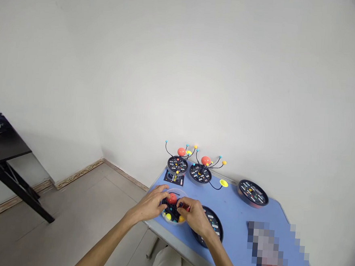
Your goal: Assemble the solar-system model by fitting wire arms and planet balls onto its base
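A clear plastic bowl (173, 223) stands at the blue table's near left edge, filled with loose parts: a red ball (172, 198), a small yellow ball (168, 216), an orange ball (181, 219) and black pieces. Over its left rim lies my left hand (152, 203), thumb and fingers apart, the fingertips beside the red ball. My right hand (193, 215) reaches in from the right; thumb and forefinger pinch a small dark part (180, 205), mostly hidden. Under my right wrist, a round black base (215, 221) with printed labels is partly covered.
Two planet models stand at the back, each with a red ball (181, 152) and thin curved arms; one arm with a yellow disc (223, 183) juts forward. Another round base (253, 193) lies at the right. A printed card (174, 179) and a blurred-out object (271, 253) are also there.
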{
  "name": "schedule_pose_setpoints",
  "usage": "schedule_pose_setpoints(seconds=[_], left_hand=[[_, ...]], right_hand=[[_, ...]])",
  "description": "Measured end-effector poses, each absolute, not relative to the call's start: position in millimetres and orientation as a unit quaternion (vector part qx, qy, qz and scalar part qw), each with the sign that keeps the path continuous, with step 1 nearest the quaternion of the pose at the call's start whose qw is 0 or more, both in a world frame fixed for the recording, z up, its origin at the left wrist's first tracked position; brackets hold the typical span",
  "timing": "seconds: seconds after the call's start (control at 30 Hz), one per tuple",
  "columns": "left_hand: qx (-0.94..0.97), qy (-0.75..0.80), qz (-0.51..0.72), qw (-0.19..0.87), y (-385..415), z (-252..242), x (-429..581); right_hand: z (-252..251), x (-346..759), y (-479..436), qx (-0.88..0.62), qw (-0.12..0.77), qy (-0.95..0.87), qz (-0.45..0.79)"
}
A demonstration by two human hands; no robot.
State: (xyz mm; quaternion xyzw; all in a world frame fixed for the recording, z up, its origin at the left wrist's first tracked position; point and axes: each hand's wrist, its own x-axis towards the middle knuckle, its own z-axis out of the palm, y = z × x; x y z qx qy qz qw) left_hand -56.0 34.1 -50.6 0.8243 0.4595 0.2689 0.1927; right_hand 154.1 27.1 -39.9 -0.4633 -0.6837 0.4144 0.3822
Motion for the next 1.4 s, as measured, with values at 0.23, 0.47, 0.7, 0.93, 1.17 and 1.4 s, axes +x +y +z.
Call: schedule_pose_setpoints(seconds=[0.23, 0.47, 0.7, 0.93, 1.17, 1.4], left_hand=[[0.827, 0.451, 0.259, 0.211, 32, -51, -58], [0.862, 0.430, 0.205, 0.176, 32, -37, -42], [0.871, 0.415, 0.207, 0.164, 39, -38, -39], [0.834, 0.446, 0.248, 0.210, 39, -48, -43], [0.810, 0.446, 0.273, 0.265, 43, -51, -49], [0.790, 0.441, 0.316, 0.285, 41, -52, -54]], right_hand=[[-47, 158, 41, -0.508, 0.370, -0.709, 0.319], [-48, 155, 46, -0.535, 0.316, -0.736, 0.268], [-34, 154, 32, -0.565, 0.227, -0.779, 0.150], [-28, 135, 16, -0.529, 0.069, -0.837, 0.118], [-7, 121, 21, -0.557, 0.005, -0.822, 0.119], [5, 142, 36, -0.566, 0.068, -0.783, 0.251]])
